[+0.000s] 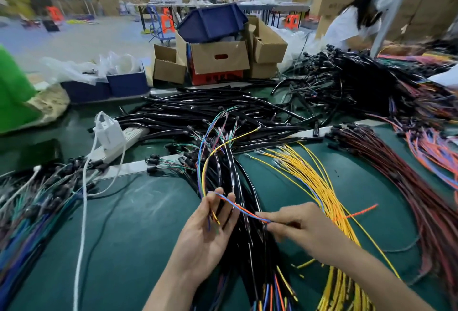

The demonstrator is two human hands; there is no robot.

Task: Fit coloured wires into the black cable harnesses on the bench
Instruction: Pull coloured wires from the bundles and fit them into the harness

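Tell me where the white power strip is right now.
In the head view, the white power strip, carrying a white charger, lies left of centre on the green bench, just left of the black harness pile.

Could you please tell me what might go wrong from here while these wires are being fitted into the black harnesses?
1. The right hand only pinches the orange and blue wires. Their far tail looks blurred, so they may slip free.
2. The thin coloured wires held between the fingers of the left hand loop over the black harnesses and could snag among them.
3. The yellow wires lie close by, so a wrong one might get caught up.
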